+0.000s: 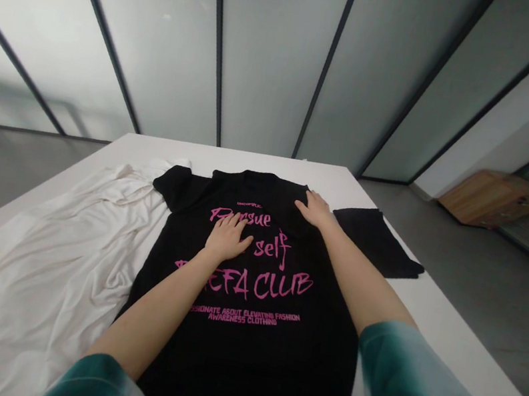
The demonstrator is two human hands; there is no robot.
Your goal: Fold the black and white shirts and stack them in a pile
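Observation:
A black T-shirt with pink lettering lies spread on the white table, its collar toward the far edge. My left hand rests flat on the chest print, fingers stretched out, and covers some of the letters. Farther out, my right hand lies with spread fingers at the shirt's right shoulder. Both hands touch the fabric without gripping it. The left sleeve points outward. On the right side, the sleeve seems folded in over the chest, partly behind my right forearm.
A crumpled white garment with a dark print lies left of the T-shirt. To the right is a folded black cloth near the edge of the white table. Frosted panels stand behind; a wooden cabinet is at back right.

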